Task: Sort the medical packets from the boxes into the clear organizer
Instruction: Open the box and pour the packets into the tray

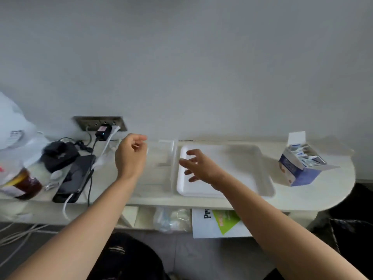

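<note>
Bare left hand and right hand, bare forearms, dark pale-flecked garment below.

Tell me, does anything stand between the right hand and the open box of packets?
Nothing tall. Only the low white tray lies between them: the right hand is above its left end, and the box of packets stands apart beyond its right end.
</note>
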Motion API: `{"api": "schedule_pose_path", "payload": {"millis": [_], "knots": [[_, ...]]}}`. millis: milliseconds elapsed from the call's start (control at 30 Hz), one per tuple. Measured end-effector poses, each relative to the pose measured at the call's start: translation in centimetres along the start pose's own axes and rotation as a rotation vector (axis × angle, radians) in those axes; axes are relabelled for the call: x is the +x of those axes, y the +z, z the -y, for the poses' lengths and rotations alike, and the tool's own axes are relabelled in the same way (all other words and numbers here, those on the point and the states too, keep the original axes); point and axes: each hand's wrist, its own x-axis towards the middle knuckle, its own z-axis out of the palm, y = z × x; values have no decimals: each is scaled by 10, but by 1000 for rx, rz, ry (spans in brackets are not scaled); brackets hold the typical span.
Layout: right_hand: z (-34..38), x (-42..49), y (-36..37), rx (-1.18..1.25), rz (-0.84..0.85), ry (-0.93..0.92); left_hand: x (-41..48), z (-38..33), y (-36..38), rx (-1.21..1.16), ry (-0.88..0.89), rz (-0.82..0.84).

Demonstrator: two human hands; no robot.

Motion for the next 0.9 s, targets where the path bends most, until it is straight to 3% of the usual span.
{"api": "schedule_pose_path", "payload": {"millis": [100, 200, 267, 433, 600, 667, 800, 900], "knots": [[2, 11, 28, -33, 67, 100, 12, 37, -11, 182, -230, 200], [0, 19, 46, -60, 66, 81, 12, 51, -4, 21, -388, 351], [-3, 25, 48, -9, 43, 74, 15, 55, -4, -145, -450, 332], [0, 39, 47, 5, 55, -10, 22, 66, -20, -257, -647, 267], [8, 57, 56, -157, -192, -147, 17, 66, -30, -422, -780, 288], [13, 57, 62, -336, -205, -159, 14, 64, -31, -349, -739, 309], [9, 47, 71, -780, 25, -196, 10, 61, -36, -16, -484, 300], [1, 47, 68, -860, -21, -289, 8, 63, -45, 5, -289, 238]]}}
